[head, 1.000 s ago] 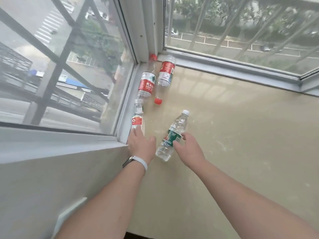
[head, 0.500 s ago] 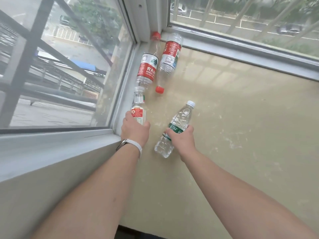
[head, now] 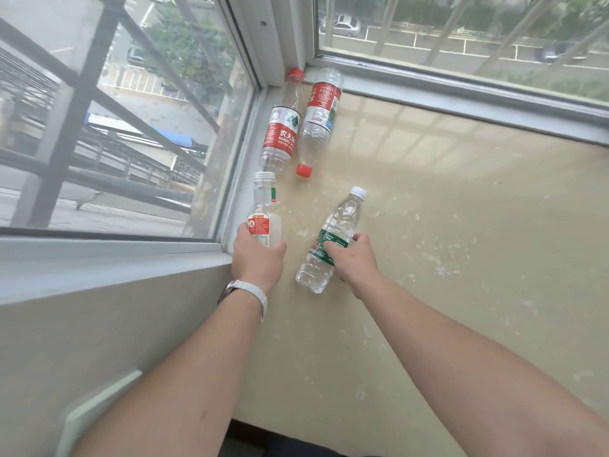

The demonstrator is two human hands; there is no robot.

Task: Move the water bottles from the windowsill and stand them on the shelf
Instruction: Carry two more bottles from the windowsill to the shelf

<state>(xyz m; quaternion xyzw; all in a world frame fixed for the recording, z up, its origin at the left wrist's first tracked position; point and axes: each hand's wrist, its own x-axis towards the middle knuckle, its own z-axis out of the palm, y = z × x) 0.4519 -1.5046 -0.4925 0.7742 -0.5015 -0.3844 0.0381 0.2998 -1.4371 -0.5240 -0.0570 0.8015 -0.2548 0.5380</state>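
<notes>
- A second ago the hands were just arriving. Now the left hand (head: 258, 255) wraps round the small red-labelled bottle (head: 262, 209), and the right hand (head: 354, 258) curls round the green-labelled bottle (head: 333, 239), low on the windowsill (head: 461, 225).
- The small bottle lies just beside the left window frame (head: 244, 166).
- The left red-capped bottle (head: 281, 136) and right red-capped bottle (head: 321, 110) lie side by side in the far corner.
- The broad sill runs on rightward.

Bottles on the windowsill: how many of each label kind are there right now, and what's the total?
Red-label bottles, lying down: 2
Green-label bottle, gripped by the right hand: 1
Small bottle with a red-and-white label, gripped by the left hand: 1
Total: 4
</notes>
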